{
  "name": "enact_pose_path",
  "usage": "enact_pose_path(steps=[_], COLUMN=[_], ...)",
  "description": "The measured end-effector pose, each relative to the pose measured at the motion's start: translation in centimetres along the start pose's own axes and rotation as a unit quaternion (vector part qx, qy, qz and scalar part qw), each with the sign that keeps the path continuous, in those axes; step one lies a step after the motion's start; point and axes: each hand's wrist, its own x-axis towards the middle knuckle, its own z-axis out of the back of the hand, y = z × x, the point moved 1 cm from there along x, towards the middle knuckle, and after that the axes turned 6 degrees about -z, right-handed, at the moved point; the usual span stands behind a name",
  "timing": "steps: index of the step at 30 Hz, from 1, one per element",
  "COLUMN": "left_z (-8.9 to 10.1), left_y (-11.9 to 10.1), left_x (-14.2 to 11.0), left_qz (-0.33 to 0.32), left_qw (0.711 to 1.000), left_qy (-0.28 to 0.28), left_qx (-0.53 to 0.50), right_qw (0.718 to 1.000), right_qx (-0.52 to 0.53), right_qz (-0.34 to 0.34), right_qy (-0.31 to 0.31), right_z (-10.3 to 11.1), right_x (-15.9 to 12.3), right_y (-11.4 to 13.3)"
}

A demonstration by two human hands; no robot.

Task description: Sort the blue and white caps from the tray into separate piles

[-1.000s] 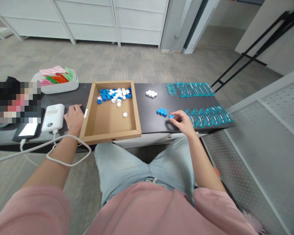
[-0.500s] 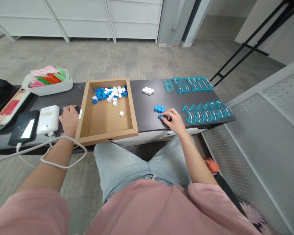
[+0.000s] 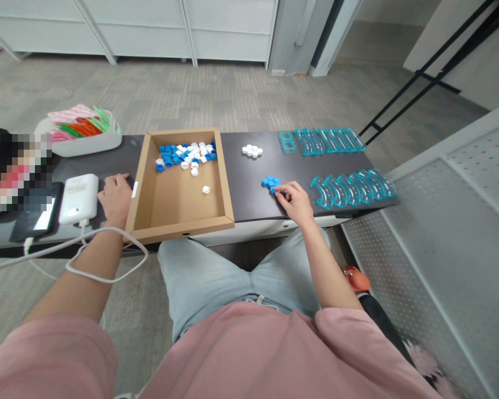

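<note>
Between the thumb and fingertips of my right hand (image 3: 296, 203) is a small blue hexagonal piece (image 3: 273, 190), set against the near side of a blue cluster (image 3: 269, 180) on the dark table. Behind that lies a cluster of white hexagonal pieces (image 3: 252, 151). My left hand (image 3: 115, 198) rests on the table with its fingers extended, just left of a shallow cardboard box (image 3: 183, 226). Inside the box, blue and white pieces (image 3: 186, 154) are heaped toward the far side. One white piece (image 3: 206, 189) lies apart there.
Curved clear teal parts (image 3: 351, 189) line the table's right end, with more teal parts (image 3: 330, 141) behind. On the left are a white power bank (image 3: 80, 198), a phone (image 3: 37, 213), a white cable (image 3: 108, 279) over my left forearm, and a white bin (image 3: 85, 145) of colourful sticks.
My right hand has brought the blue piece up against the blue cluster; before, a small gap showed. My left hand stays beside the box. The view has shifted slightly.
</note>
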Motion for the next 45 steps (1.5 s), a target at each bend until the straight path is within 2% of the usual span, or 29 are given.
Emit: enact_pose_path(steps=[10, 21, 30, 35, 40, 45], left_z=[0.4, 1.0, 0.9, 0.9, 1.0, 1.1], left_y=[-0.3, -1.7, -1.8, -1.7, -1.7, -1.9], left_x=[0.1, -0.3, -0.4, -0.3, -0.4, -0.5], left_qz=[0.017, 0.029, 0.019, 0.019, 0.023, 0.019], left_qw=[1.000, 0.997, 0.997, 0.997, 0.998, 0.998], left_qy=[0.017, 0.035, 0.025, 0.038, 0.029, 0.031], left_qx=[0.013, 0.060, 0.074, 0.066, 0.052, 0.042], right_qw=[0.999, 0.998, 0.999, 0.999, 1.000, 1.000], right_qx=[0.037, 0.042, 0.008, -0.015, 0.000, 0.008], right_qz=[-0.016, -0.047, -0.043, -0.029, -0.025, -0.003], right_qy=[-0.016, -0.016, -0.006, -0.002, 0.001, 0.002], right_z=[-0.1, 0.3, 0.3, -0.2, 0.1, 0.5], right_x=[0.0, -0.2, 0.2, 0.6, 0.3, 2.2], right_y=[0.0, 1.3, 1.2, 0.7, 0.4, 0.1])
